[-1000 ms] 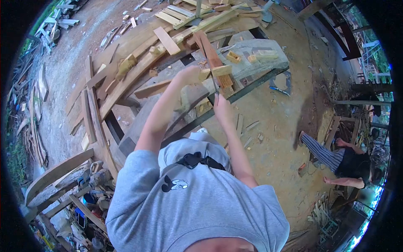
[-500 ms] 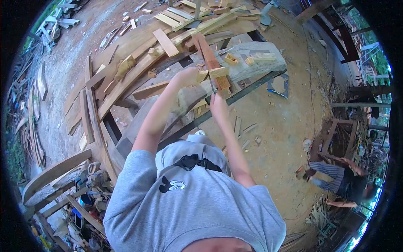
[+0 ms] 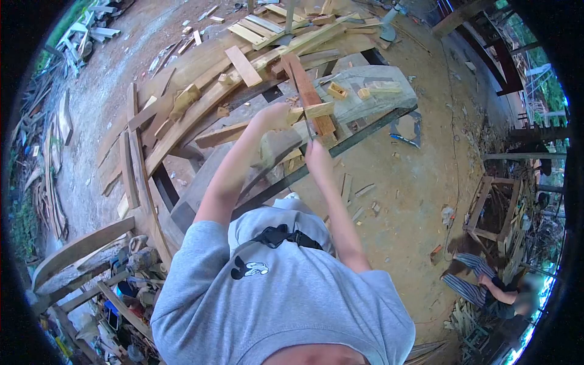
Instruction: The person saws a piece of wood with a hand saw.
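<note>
My left hand (image 3: 275, 115) is closed around one end of a short pale wooden piece (image 3: 319, 110), pressing it crosswise over a reddish-brown board (image 3: 309, 92). My right hand (image 3: 318, 157) grips the near end of a handsaw, its handle hidden by the fingers. The saw's thin dark blade (image 3: 308, 125) points away from me and meets the pale piece just right of my left hand. Beneath them is a thick grey wooden slab (image 3: 389, 91), used as a work surface. A small notched block (image 3: 336, 90) lies on it, right of the reddish board.
Long planks (image 3: 201, 103) are piled left of and beyond the slab. A dark metal beam (image 3: 359, 132) runs along the slab's near edge. Offcuts litter the dirt floor (image 3: 401, 201). At the right, another person (image 3: 486, 286) is beside a wooden frame (image 3: 493, 207).
My right hand has drawn the saw slightly back toward me. My left hand still holds the pale piece across the board. The other person at the right has shifted posture, bending an arm in.
</note>
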Available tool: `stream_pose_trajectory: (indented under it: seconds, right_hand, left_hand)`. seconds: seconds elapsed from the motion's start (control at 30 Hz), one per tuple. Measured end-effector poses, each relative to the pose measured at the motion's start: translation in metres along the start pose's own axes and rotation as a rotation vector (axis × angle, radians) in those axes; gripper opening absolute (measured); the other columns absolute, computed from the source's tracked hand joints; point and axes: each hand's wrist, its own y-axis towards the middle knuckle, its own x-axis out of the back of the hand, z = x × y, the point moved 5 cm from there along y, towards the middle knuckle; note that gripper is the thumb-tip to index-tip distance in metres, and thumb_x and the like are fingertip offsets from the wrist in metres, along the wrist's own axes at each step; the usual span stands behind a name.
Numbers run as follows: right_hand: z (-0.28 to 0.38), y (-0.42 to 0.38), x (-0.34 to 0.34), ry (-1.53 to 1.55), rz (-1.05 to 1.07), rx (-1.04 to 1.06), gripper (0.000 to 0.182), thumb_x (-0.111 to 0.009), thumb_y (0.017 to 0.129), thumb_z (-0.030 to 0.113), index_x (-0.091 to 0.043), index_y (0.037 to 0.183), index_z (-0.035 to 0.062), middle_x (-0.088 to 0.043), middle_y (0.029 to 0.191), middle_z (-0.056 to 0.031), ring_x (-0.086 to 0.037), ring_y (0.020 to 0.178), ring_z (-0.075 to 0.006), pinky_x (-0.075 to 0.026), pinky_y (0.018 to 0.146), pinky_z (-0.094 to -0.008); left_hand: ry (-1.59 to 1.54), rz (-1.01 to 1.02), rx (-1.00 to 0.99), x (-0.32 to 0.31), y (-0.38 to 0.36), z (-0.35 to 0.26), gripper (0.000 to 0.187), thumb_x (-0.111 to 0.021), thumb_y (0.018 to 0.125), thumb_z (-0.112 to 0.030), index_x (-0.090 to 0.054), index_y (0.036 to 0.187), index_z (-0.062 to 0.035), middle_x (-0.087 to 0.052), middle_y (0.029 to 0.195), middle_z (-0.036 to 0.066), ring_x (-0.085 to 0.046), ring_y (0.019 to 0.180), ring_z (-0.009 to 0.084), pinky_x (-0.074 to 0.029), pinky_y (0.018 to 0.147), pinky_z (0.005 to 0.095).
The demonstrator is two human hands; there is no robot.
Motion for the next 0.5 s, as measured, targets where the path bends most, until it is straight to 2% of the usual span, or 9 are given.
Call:
stream_pose_trajectory:
  seconds: [0.03, 0.1, 0.17, 0.3, 0.37, 0.4, 0.47, 0.5]
  right_hand:
    - [0.006, 0.010, -0.002, -0.024, -0.037, 0.080, 0.029, -0.035, 0.088, 0.025, -0.051, 0.080, 0.0021, -0.057, 0.070, -0.0228, -0.055, 0.067, -0.0404, -0.044, 0.058, -0.0478]
    - [0.004, 0.009, -0.001, -0.024, -0.019, 0.042, 0.028, -0.036, 0.088, 0.023, -0.051, 0.079, 0.0010, -0.056, 0.070, -0.0237, -0.055, 0.068, -0.0407, -0.043, 0.058, -0.0481]
    - [0.004, -0.008, 0.007, -0.026, 0.045, -0.048, 0.028, -0.036, 0.088, 0.022, -0.051, 0.079, -0.0001, -0.055, 0.071, -0.0248, -0.054, 0.070, -0.0411, -0.042, 0.059, -0.0483]
    - [-0.026, -0.077, 0.015, 0.032, 0.084, -0.098, 0.031, -0.035, 0.089, 0.025, -0.052, 0.082, -0.0001, -0.055, 0.073, -0.0248, -0.054, 0.072, -0.0412, -0.041, 0.059, -0.0477]
    - [-0.027, -0.092, 0.021, 0.002, 0.095, -0.130, 0.032, -0.034, 0.089, 0.026, -0.052, 0.082, 0.0000, -0.055, 0.073, -0.0247, -0.054, 0.072, -0.0413, -0.041, 0.059, -0.0475]
    - [-0.025, -0.095, 0.025, -0.015, 0.113, -0.157, 0.033, -0.034, 0.089, 0.026, -0.052, 0.082, 0.0001, -0.055, 0.073, -0.0246, -0.054, 0.071, -0.0413, -0.041, 0.059, -0.0472]
    - [-0.027, -0.098, 0.024, -0.026, 0.123, -0.188, 0.033, -0.033, 0.089, 0.027, -0.052, 0.082, 0.0002, -0.055, 0.073, -0.0245, -0.054, 0.071, -0.0412, -0.042, 0.059, -0.0468]
    - [-0.033, -0.099, 0.020, -0.057, 0.127, -0.179, 0.033, -0.034, 0.089, 0.027, -0.051, 0.082, 0.0005, -0.056, 0.072, -0.0242, -0.054, 0.071, -0.0411, -0.041, 0.059, -0.0469]
  left_hand:
    - [-0.045, 0.052, 0.069, -0.001, -0.002, 0.001, 0.032, -0.069, 0.058, -0.019, -0.057, 0.077, 0.0031, -0.060, 0.069, 0.016, -0.060, 0.061, 0.0249, -0.047, 0.054, 0.0356]
    - [-0.094, 0.104, 0.140, -0.005, -0.004, 0.002, 0.034, -0.070, 0.058, -0.022, -0.057, 0.076, 0.0025, -0.060, 0.070, 0.017, -0.060, 0.064, 0.0276, -0.047, 0.057, 0.0372]
    - [0.133, -0.065, -0.001, -0.003, -0.006, -0.003, 0.033, -0.068, 0.059, -0.024, -0.057, 0.076, 0.0015, -0.060, 0.072, 0.018, -0.060, 0.069, 0.0307, -0.047, 0.062, 0.0396]
    - [0.208, -0.191, 0.005, -0.004, -0.016, -0.015, 0.025, -0.063, 0.062, -0.021, -0.057, 0.073, 0.0004, -0.059, 0.070, 0.019, -0.060, 0.069, 0.0312, -0.047, 0.061, 0.0403]
    - [0.242, -0.119, 0.194, -0.011, -0.024, -0.020, 0.021, -0.060, 0.065, -0.015, -0.058, 0.079, 0.0001, -0.060, 0.078, 0.018, -0.060, 0.076, 0.0298, -0.048, 0.064, 0.0385]
    - [0.247, -0.122, 0.189, -0.016, -0.029, -0.024, 0.021, -0.060, 0.065, -0.015, -0.058, 0.079, 0.0001, -0.060, 0.078, 0.018, -0.060, 0.076, 0.0298, -0.048, 0.064, 0.0385]
    - [0.255, -0.355, 0.128, -0.017, -0.044, -0.035, 0.031, -0.061, 0.065, -0.019, -0.054, 0.091, -0.0022, -0.057, 0.089, 0.016, -0.058, 0.081, 0.0294, -0.047, 0.067, 0.0377]
    - [0.327, -0.409, 0.097, -0.017, -0.051, -0.042, 0.043, -0.064, 0.063, -0.024, -0.048, 0.098, -0.0032, -0.054, 0.095, 0.015, -0.057, 0.083, 0.0281, -0.045, 0.069, 0.0371]
